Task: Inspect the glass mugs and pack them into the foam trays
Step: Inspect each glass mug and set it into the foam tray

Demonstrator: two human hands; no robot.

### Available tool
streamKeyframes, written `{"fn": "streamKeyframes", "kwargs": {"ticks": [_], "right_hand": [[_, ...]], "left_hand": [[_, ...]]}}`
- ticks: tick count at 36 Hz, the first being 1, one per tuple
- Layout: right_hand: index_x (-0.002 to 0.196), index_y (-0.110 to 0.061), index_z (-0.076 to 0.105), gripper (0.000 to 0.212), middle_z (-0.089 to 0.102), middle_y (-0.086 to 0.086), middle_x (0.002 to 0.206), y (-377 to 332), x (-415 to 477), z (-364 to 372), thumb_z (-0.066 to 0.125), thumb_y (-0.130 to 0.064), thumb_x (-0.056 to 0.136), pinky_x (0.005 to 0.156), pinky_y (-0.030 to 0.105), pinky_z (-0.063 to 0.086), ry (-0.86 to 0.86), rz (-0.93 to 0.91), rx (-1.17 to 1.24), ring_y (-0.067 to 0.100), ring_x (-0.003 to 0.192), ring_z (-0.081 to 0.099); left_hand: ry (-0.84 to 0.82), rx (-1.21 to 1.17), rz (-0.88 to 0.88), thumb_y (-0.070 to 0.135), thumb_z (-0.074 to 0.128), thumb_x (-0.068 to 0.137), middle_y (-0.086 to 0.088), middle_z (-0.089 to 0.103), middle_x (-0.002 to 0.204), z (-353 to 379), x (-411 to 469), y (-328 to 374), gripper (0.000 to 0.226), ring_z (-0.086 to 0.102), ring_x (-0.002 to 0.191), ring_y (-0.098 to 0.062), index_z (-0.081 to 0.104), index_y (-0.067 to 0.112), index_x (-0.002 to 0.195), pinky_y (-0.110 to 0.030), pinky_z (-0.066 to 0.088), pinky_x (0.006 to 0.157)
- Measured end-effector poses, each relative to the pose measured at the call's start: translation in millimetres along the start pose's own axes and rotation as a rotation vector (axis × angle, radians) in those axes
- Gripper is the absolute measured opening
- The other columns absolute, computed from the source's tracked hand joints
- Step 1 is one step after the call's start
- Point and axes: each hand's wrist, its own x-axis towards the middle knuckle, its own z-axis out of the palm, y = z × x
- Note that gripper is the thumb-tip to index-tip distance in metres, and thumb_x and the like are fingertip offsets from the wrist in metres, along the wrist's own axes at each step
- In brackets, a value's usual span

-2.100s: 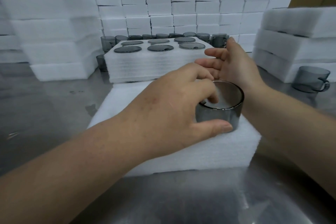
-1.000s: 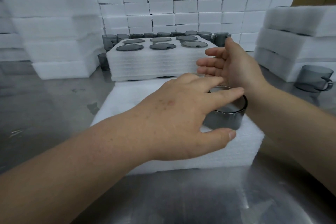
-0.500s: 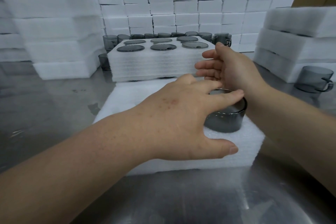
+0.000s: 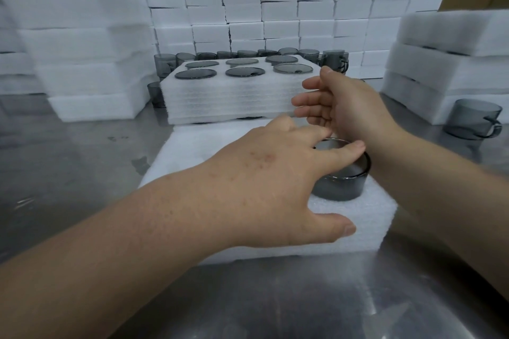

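A smoky grey glass mug [image 4: 341, 187] sits partly sunk into the near white foam tray [image 4: 366, 223] at its right side. My left hand [image 4: 270, 187] lies flat over the mug, straight fingers pressing on its rim, thumb spread toward me over the foam. My right hand [image 4: 338, 107] hovers just behind the mug with relaxed fingers pointing left, holding nothing. A second foam tray [image 4: 234, 99] behind it holds several mugs [image 4: 195, 73] sunk flush into its holes.
Loose grey mugs [image 4: 165, 63] stand in a row behind the far tray, and one more mug [image 4: 475, 121] sits at the right on the steel table [image 4: 68, 159]. Stacks of white foam [image 4: 446, 63] rise on the right, left and back.
The mug has sunk lower into the foam under my left hand, whose fingers went from gripping the rim to lying flat on it. My right hand drew slightly nearer and lower.
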Motion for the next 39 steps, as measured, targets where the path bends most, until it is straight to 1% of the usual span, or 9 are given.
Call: {"fn": "streamKeyframes", "kwargs": {"ticks": [6,8,10,12,17,20,25,32,39], "right_hand": [[0.085,-0.018,0.058,0.029,0.070,-0.004,0.066,0.2,0.0,-0.5,0.039,-0.036,0.097,0.060,0.024,0.042,-0.003,-0.013,-0.010,0.010,0.060,0.065],[0.085,-0.018,0.059,0.028,0.070,-0.004,0.066,0.5,-1.1,-0.6,0.040,-0.035,0.097,0.060,0.024,0.043,-0.005,-0.026,-0.009,0.010,0.061,0.065],[0.085,-0.018,0.059,0.028,0.070,-0.004,0.066,0.4,-2.3,-0.9,0.040,-0.035,0.096,0.061,0.024,0.043,-0.002,-0.032,-0.008,0.010,0.061,0.065],[0.085,-0.018,0.059,0.028,0.070,-0.004,0.066,0.2,-2.9,-1.1,0.041,-0.035,0.097,0.062,0.025,0.044,0.003,-0.036,-0.014,0.010,0.060,0.065],[0.084,-0.018,0.059,0.027,0.070,-0.004,0.065,-1.0,-4.2,0.5,0.041,-0.035,0.096,0.062,0.025,0.044,0.003,-0.035,-0.020,0.010,0.060,0.064],[0.084,-0.017,0.058,0.027,0.069,-0.005,0.063,-2.2,-5.4,0.8,0.041,-0.034,0.097,0.062,0.024,0.044,0.004,-0.032,-0.016,0.009,0.059,0.064],[0.085,-0.017,0.059,0.026,0.069,-0.005,0.063,-2.9,-6.8,1.7,0.041,-0.034,0.097,0.063,0.024,0.045,0.005,-0.030,-0.024,0.009,0.060,0.064],[0.084,-0.018,0.059,0.025,0.069,-0.005,0.065,-4.0,-9.2,3.2,0.042,-0.033,0.097,0.065,0.024,0.045,-0.002,-0.046,-0.064,0.009,0.061,0.064],[0.084,-0.020,0.060,0.022,0.069,-0.005,0.069,-3.9,-12.6,4.1,0.045,-0.031,0.095,0.068,0.024,0.045,-0.041,-0.075,-0.128,0.008,0.063,0.064]], "left_hand": [[-0.022,0.030,-0.019,0.072,0.026,0.063,0.019,0.020,0.148,0.1,-0.1,0.8,0.087,0.014,0.112,-0.001,0.006,0.048,0.143,-0.019,0.019,0.096],[-0.054,0.027,-0.044,0.073,0.025,0.063,0.018,0.027,0.145,1.4,0.5,1.2,0.087,0.021,0.115,-0.007,0.006,0.048,0.143,-0.023,0.027,0.101],[-0.086,0.008,-0.068,0.073,0.024,0.062,0.020,0.031,0.142,2.4,0.9,1.3,0.086,0.028,0.113,-0.007,0.005,0.049,0.143,-0.028,0.034,0.100],[-0.087,0.004,-0.071,0.074,0.024,0.062,0.022,0.032,0.141,3.2,1.4,0.7,0.086,0.029,0.112,-0.006,0.005,0.049,0.143,-0.027,0.034,0.098],[-0.082,0.021,-0.065,0.074,0.021,0.063,0.020,0.028,0.144,3.5,0.7,0.5,0.086,0.027,0.116,-0.007,0.004,0.048,0.143,-0.027,0.029,0.101],[-0.065,0.078,-0.047,0.071,0.018,0.066,0.014,0.027,0.147,4.5,0.3,3.0,0.082,0.026,0.122,-0.009,0.009,0.045,0.144,-0.029,0.024,0.104],[-0.092,0.121,-0.033,0.068,0.017,0.072,0.008,0.006,0.156,8.9,1.4,3.8,0.077,0.003,0.140,-0.011,0.005,0.044,0.144,-0.033,0.006,0.113],[-0.188,0.039,-0.054,0.071,0.024,0.067,0.018,-0.019,0.152,10.7,0.7,0.9,0.083,-0.013,0.140,-0.004,-0.010,0.049,0.140,-0.025,-0.004,0.108],[-0.159,0.081,-0.052,0.070,0.034,0.076,0.014,-0.017,0.154,14.6,-0.3,2.0,0.083,-0.011,0.142,-0.008,-0.005,0.043,0.144,-0.031,-0.003,0.112]]}}
